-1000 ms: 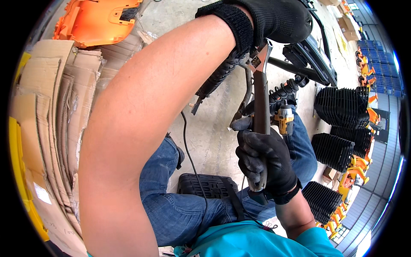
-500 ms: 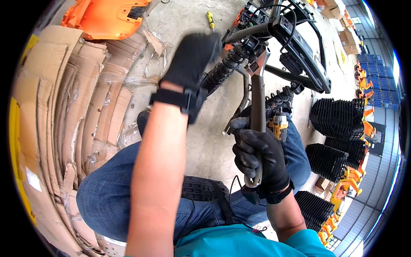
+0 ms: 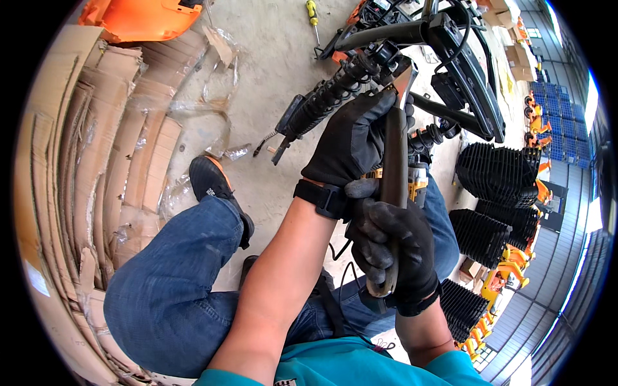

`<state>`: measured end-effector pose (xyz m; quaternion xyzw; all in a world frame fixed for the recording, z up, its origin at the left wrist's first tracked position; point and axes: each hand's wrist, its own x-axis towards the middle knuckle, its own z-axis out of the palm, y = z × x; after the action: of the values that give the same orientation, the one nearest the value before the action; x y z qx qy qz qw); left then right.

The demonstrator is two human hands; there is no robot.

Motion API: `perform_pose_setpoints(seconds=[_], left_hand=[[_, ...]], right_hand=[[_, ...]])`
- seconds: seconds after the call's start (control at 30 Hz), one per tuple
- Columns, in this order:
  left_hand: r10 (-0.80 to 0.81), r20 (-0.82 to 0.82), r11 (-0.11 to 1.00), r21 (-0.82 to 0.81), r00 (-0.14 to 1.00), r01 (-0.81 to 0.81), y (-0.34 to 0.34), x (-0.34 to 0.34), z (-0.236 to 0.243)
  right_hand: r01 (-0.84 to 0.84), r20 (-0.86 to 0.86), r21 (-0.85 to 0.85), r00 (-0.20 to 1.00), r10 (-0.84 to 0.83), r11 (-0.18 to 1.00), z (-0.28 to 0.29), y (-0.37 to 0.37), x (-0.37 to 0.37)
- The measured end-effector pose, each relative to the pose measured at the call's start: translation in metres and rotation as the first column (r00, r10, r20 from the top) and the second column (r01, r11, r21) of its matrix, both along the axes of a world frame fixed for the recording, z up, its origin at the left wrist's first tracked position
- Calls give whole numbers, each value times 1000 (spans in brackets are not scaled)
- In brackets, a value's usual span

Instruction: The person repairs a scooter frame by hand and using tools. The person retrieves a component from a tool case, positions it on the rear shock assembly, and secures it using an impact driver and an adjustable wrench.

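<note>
A long dark bar-like tool [image 3: 393, 157] stands nearly upright before me, with a shiny flat metal head at its top; its exact kind I cannot make out. My right hand [image 3: 396, 251], in a black glove, is wrapped round its lower part. My left hand [image 3: 354, 138], also gloved, closes on the upper part just below the metal head, fingertips showing at the far side. Behind the tool, partly hidden by my hands, is a yellow and black power driver [image 3: 417, 186]. Beyond are a black coil-spring shock absorber [image 3: 335, 93] and a black tubular frame [image 3: 450, 58].
Stacked flattened cardboard [image 3: 96, 141] and clear plastic wrap [image 3: 222, 116] lie on the left. An orange panel [image 3: 141, 19] is at the upper left. A yellow-handled screwdriver [image 3: 312, 14] lies on the floor. Stacks of black ribbed parts [image 3: 499, 174] stand at the right.
My left hand has come down and right from beside the shock absorber onto the upper part of the tool. The right hand keeps its grip. My view has shifted slightly, showing my shoe.
</note>
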<state>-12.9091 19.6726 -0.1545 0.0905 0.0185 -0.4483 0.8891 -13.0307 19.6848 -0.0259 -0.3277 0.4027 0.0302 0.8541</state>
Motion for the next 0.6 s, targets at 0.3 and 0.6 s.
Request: perform_pose_setpoints(seconds=[0.3, 0.6], left_hand=[[74, 649, 928, 233, 757, -291, 3, 7, -11], [-17, 596, 939, 285, 803, -192, 11, 11, 0]], right_hand=[[19, -59, -131, 998, -27, 991, 4, 25, 24], [11, -88, -135, 996, -23, 991, 3, 26, 24]])
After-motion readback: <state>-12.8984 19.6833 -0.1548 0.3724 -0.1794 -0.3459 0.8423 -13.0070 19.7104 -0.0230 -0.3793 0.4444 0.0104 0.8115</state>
